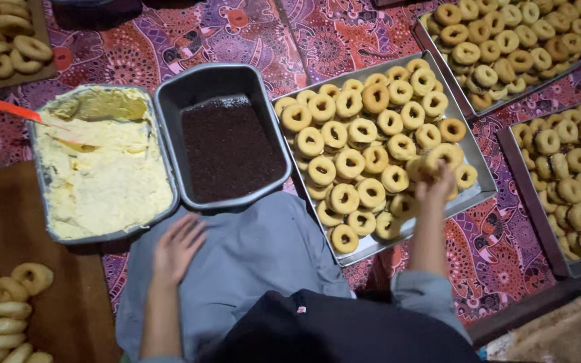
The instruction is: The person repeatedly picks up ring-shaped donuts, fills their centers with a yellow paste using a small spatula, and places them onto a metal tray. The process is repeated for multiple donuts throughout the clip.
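left hand rests on lap; right hand grips doughnut.

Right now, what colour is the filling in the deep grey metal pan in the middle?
Dark brown, like chocolate sprinkles, in the deep grey metal pan; head view.

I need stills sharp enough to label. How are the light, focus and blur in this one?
Head view: dim, warm light, brightest on the middle doughnut tray and cream pan; corners fall dark; right hand slightly motion-blurred over the doughnuts; left hand sharper; the dark sprinkle pan shows soft rim glare.
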